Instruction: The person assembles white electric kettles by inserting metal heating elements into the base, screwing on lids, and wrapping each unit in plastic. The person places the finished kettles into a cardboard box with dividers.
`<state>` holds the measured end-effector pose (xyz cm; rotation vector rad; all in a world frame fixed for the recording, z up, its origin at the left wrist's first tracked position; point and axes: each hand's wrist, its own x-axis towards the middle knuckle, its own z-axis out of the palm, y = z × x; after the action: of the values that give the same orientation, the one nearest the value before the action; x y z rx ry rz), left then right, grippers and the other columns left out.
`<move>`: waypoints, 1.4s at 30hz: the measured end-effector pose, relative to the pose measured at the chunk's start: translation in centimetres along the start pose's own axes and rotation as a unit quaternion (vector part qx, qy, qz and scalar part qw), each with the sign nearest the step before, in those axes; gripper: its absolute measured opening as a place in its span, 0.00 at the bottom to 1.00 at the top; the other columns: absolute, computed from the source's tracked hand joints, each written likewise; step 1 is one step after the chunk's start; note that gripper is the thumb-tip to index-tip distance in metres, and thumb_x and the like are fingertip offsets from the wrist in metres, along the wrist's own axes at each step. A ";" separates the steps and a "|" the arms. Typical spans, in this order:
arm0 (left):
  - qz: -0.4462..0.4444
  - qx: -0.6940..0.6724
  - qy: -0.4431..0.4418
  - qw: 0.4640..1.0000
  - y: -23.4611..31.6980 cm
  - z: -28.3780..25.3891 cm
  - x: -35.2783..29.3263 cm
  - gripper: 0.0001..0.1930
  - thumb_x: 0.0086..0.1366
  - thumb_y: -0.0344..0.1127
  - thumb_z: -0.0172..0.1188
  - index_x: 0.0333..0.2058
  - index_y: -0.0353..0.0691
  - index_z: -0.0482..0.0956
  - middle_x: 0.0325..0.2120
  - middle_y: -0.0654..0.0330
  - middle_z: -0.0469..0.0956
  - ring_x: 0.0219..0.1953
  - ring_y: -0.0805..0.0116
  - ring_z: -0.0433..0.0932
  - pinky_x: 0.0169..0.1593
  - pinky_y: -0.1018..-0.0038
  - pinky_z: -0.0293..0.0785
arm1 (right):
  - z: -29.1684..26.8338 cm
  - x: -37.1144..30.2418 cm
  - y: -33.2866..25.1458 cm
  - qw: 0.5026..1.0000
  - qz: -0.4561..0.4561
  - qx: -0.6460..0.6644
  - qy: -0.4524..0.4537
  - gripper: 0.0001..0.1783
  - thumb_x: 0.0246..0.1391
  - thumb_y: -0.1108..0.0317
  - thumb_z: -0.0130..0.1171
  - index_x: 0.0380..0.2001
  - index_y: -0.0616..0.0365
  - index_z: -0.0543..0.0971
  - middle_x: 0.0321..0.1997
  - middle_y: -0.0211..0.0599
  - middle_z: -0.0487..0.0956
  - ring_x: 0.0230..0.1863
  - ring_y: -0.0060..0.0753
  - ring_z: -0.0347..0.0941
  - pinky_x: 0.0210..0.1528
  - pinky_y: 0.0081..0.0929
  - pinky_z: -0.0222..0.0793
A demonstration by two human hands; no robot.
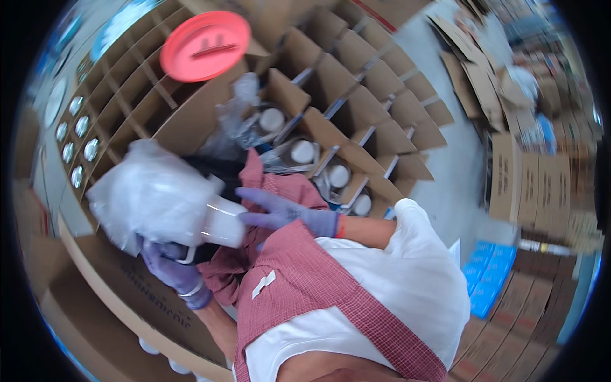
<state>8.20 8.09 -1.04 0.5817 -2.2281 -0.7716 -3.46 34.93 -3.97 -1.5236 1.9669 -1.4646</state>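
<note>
Probably light and slippery; best to cradle the wrapped bundle (pixel 153 194) mid-body, with left fingers (pixel 153 253) clamped underneath, right fingers (pixel 259 219) spread at its white end (pixel 224 224).

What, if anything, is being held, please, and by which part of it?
A plastic-wrapped container: the left hand holds its lower side in view, near the white end. The right hand is open beside that end; contact is unclear.
</note>
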 end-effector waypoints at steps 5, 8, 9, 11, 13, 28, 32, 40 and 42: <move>-0.124 -0.321 -0.097 0.934 5.4 5.9 4.9 0.17 0.65 0.29 0.56 0.53 0.31 0.73 0.48 0.48 0.77 0.52 0.52 0.76 0.55 0.58 0.71 | 0.4 3.4 -2.5 0.909 0.085 -0.093 0.398 0.59 0.31 0.64 0.79 0.67 0.53 0.57 0.67 0.53 0.57 0.69 0.56 0.58 0.70 0.43 0.55; 0.068 -0.162 -0.172 0.969 15.0 8.9 2.9 0.17 0.64 0.27 0.55 0.52 0.32 0.74 0.44 0.49 0.77 0.49 0.52 0.76 0.52 0.57 0.72 | -5.8 -1.0 -3.3 0.858 0.154 -0.012 0.491 0.52 0.35 0.64 0.77 0.64 0.55 0.60 0.60 0.43 0.65 0.63 0.40 0.63 0.64 0.37 0.62; 0.134 -0.220 -0.274 0.927 17.5 9.6 0.8 0.17 0.63 0.28 0.55 0.52 0.33 0.74 0.45 0.50 0.77 0.49 0.51 0.76 0.53 0.57 0.71 | -7.5 -3.7 -2.6 0.824 0.174 -0.043 0.538 0.52 0.34 0.63 0.78 0.63 0.55 0.61 0.59 0.42 0.66 0.60 0.39 0.67 0.62 0.35 0.66; 0.288 -0.315 -0.434 0.793 21.6 10.3 -4.2 0.19 0.63 0.31 0.56 0.53 0.36 0.75 0.47 0.51 0.76 0.51 0.51 0.74 0.54 0.58 0.70 | -11.4 -10.0 -5.5 0.789 0.218 0.038 0.574 0.39 0.49 0.68 0.69 0.62 0.56 0.62 0.59 0.38 0.69 0.58 0.32 0.69 0.61 0.31 0.69; 0.444 -0.405 -0.590 0.540 26.1 10.5 -9.3 0.21 0.63 0.33 0.57 0.55 0.39 0.75 0.48 0.53 0.76 0.52 0.51 0.73 0.56 0.59 0.69 | -14.5 -17.3 -8.7 0.713 0.275 -0.012 0.645 0.28 0.59 0.70 0.62 0.60 0.58 0.65 0.56 0.36 0.71 0.53 0.31 0.71 0.55 0.31 0.72; 0.035 -0.241 -0.500 0.831 11.6 2.7 9.3 0.18 0.73 0.28 0.46 0.58 0.29 0.73 0.52 0.53 0.78 0.56 0.66 0.75 0.63 0.72 0.64 | -21.4 -35.2 -5.7 0.530 0.693 -0.303 0.383 0.45 0.45 0.43 0.70 0.58 0.63 0.68 0.46 0.55 0.80 0.41 0.46 0.80 0.46 0.39 0.75; 0.028 -0.197 -0.481 0.854 8.9 -0.7 10.5 0.19 0.74 0.30 0.45 0.59 0.29 0.71 0.54 0.53 0.77 0.58 0.66 0.74 0.64 0.71 0.64 | -21.3 -41.1 2.6 0.469 0.787 -0.178 0.359 0.45 0.43 0.43 0.70 0.57 0.65 0.70 0.43 0.55 0.81 0.39 0.46 0.80 0.47 0.41 0.74; -0.085 -0.118 -0.338 0.930 0.2 -12.9 10.0 0.20 0.76 0.33 0.43 0.61 0.30 0.70 0.57 0.52 0.74 0.61 0.64 0.72 0.67 0.69 0.63 | -26.0 -43.3 1.6 0.735 0.593 -0.254 0.207 0.30 0.43 0.60 0.74 0.47 0.65 0.77 0.46 0.47 0.81 0.48 0.42 0.77 0.51 0.38 0.73; -0.115 -0.156 -0.280 0.940 -1.6 -15.8 8.7 0.20 0.77 0.34 0.44 0.61 0.30 0.70 0.57 0.52 0.74 0.61 0.64 0.71 0.67 0.69 0.63 | -25.1 -42.3 4.6 0.773 0.487 -0.355 0.198 0.31 0.41 0.60 0.75 0.47 0.62 0.77 0.48 0.48 0.80 0.50 0.48 0.76 0.54 0.38 0.72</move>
<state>14.43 -3.83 11.10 0.5110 -2.4819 -1.5399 -5.88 83.77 -11.20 -0.0654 3.0362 -0.5907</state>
